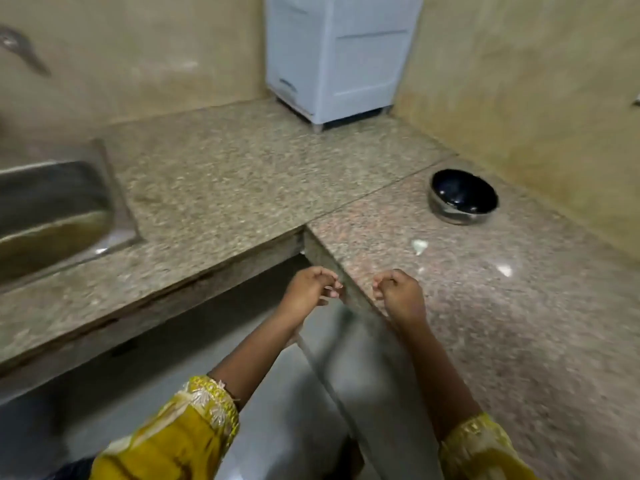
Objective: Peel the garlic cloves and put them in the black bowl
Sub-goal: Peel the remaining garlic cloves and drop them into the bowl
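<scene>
At the left edge of the surface (502, 341), your left hand (311, 289) and right hand (401, 296) have curled fingers; I cannot tell if they pinch anything. Further in lies a garlic clove (419, 245), with the black bowl (463, 195) beyond it. Your left hand is past the edge, so anything it drops may fall to the floor (270, 393).

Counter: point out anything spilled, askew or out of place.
A pale garlic piece lies loose on the counter, outside the black bowl. Small white flecks nearby may be peel or glare. Nothing looks damaged.
</scene>
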